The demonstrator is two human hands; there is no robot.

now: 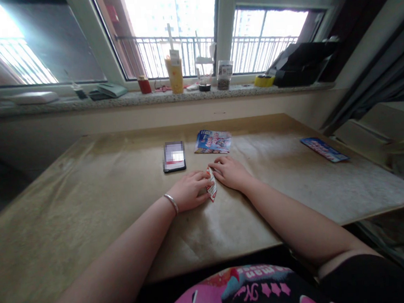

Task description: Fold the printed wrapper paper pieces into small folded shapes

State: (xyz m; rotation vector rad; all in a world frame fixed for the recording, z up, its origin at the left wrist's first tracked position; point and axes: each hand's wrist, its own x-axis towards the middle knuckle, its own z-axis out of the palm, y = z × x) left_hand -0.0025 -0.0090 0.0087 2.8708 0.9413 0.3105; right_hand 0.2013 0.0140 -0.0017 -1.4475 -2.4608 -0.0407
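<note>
1. Folded paper (212, 191) lay on the table (113, 177), between the hands.
2. The left hand (188, 190) rested its fingers, slightly spread, on it.
3. The right hand (232, 172) touched its far end; whether the fingers pinched, I couldn't tell.

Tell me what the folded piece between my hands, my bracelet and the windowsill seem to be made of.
Folded piece: probably paper, printed red and white, with a straight-edged pointed tip; glossy or matte is unclear. Bracelet: likely metal, silvery with a bright sheen. Windowsill: looks like speckled grey stone, though an imitation could look the same.
</note>
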